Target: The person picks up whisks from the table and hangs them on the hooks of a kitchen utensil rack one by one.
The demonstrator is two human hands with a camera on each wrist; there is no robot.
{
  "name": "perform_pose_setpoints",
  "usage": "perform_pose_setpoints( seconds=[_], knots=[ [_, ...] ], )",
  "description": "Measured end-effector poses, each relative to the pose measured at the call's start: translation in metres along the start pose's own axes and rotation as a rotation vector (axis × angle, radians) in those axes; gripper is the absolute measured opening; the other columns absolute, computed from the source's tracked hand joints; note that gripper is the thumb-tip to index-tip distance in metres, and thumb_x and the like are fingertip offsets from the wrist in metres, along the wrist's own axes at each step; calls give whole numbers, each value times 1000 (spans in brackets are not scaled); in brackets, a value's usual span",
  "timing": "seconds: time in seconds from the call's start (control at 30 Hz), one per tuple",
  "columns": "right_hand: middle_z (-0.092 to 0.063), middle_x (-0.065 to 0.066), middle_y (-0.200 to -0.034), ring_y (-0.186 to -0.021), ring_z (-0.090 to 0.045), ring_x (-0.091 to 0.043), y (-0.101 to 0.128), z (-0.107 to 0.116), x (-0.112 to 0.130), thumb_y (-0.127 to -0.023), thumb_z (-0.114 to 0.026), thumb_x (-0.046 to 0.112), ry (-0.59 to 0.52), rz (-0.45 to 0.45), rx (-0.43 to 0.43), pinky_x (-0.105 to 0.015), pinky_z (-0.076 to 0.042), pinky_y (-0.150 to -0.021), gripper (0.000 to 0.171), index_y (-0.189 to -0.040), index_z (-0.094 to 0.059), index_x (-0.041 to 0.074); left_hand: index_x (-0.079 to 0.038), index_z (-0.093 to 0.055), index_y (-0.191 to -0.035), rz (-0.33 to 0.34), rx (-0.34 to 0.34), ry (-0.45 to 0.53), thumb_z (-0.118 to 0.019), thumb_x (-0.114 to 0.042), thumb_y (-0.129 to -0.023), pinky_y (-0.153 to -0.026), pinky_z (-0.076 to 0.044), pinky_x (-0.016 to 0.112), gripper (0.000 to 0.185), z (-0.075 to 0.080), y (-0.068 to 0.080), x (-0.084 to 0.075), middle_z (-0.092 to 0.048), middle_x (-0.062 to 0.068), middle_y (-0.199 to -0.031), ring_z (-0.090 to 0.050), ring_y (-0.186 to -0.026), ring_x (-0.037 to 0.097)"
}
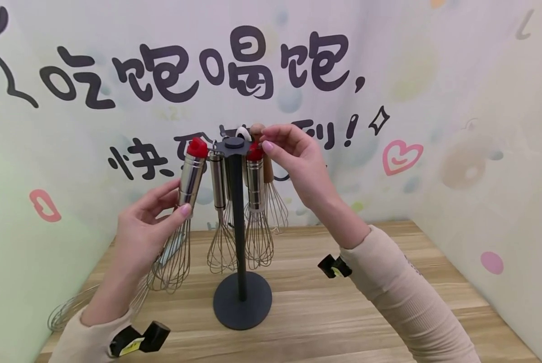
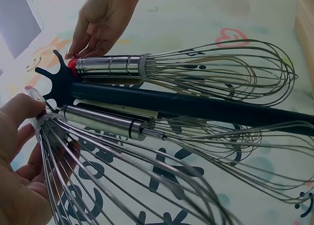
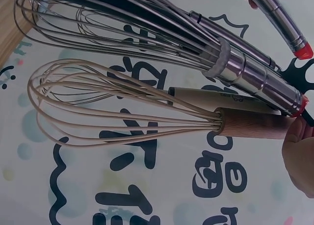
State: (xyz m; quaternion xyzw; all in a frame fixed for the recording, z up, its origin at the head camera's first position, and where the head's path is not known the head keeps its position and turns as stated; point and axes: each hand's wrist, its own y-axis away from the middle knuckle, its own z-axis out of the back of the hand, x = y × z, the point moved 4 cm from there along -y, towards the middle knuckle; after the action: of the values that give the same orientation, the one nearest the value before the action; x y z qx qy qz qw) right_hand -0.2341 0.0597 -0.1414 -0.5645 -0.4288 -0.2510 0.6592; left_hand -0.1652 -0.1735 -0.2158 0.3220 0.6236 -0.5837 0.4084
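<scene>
My left hand (image 1: 146, 222) grips a balloon whisk (image 1: 191, 176) by its shiny steel handle, the whisk slightly tilted, its red cap beside the top of a dark whisk stand (image 1: 238, 212). My right hand (image 1: 300, 161) pinches a hook at the right of the stand's top with thumb and forefinger. Right at those fingertips hangs another red-capped steel whisk (image 3: 255, 80). A slim steel-handled whisk (image 2: 103, 121) hangs between the stand's post and my left hand. Behind the right red-capped one hangs a whisk with a wooden handle (image 3: 255, 123).
The stand's round base (image 1: 242, 317) rests on a wood-grain table (image 1: 325, 312). More wire loops (image 1: 73, 307) lie at the table's left, partly hidden by my left forearm. A printed wall (image 1: 162, 30) rises behind. A pale-handled utensil (image 3: 196, 98) hangs behind the wooden-handled whisk.
</scene>
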Motion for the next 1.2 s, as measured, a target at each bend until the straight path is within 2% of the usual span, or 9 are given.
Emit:
perform_pose_setpoints(
  seconds=[0.27, 0.4, 0.63, 0.77, 0.87, 1.07, 1.2],
  knots=[
    [-62, 8, -95, -95, -58, -6, 0, 1, 0, -92, -56, -4, 10, -11, 9, -17, -50, -88, 25, -117, -55, -6, -21, -64, -123, -26, -33, -105, -66, -1, -87, -77, -53, 9, 42, 4, -2, -2, -68, -21, -101, -64, -94, -3],
    [-62, 9, -96, -95, -58, -7, 0, 1, -1, -92, -56, -3, 13, -12, 11, -16, -50, -88, 27, -118, -54, -6, -17, -62, -126, -32, -10, -117, -65, -2, -88, -79, -53, 8, 42, 6, -2, -2, -68, -20, -102, -63, -96, -3],
    [-63, 9, -93, -93, -60, -6, -1, 1, -1, -92, -55, -4, 1, -4, 2, -17, -51, -88, 25, -117, -55, -6, -12, -58, -132, -61, 20, -193, -64, -7, -90, -78, -52, 7, 43, 6, -3, -6, -65, -21, -103, -62, -95, -4],
    [-63, 8, -93, -93, -60, -6, -1, 1, -2, -93, -53, -3, -14, -8, 8, -18, -51, -88, 24, -117, -55, -6, -10, -58, -132, -73, 39, -174, -63, -5, -90, -79, -53, 8, 43, 6, -2, -6, -66, -20, -102, -62, -94, -3],
    [-63, 7, -94, -92, -61, -7, -1, 1, -2, -95, -50, -2, -50, 3, 20, -20, -53, -88, 23, -117, -54, -8, -9, -57, -132, -70, 39, -191, -63, -6, -90, -79, -53, 8, 43, 5, -2, -7, -66, -20, -103, -62, -94, -3],
    [-63, 6, -93, -92, -62, -7, 0, 1, -1, -96, -46, -3, -103, 12, 39, -21, -53, -87, 22, -116, -52, -9, -10, -56, -134, -40, 72, -336, -65, -15, -91, -78, -52, 7, 44, 0, -2, -6, -59, -19, -107, -59, -96, -5],
    [-63, 5, -93, -92, -62, -7, 2, 1, -1, -96, -46, -4, -103, -1, 43, -20, -53, -86, 24, -118, -51, -10, -9, -54, -135, -15, 91, -308, -64, -16, -91, -81, -52, 7, 45, -4, -2, -2, -59, -20, -108, -59, -98, -4]
  ],
)
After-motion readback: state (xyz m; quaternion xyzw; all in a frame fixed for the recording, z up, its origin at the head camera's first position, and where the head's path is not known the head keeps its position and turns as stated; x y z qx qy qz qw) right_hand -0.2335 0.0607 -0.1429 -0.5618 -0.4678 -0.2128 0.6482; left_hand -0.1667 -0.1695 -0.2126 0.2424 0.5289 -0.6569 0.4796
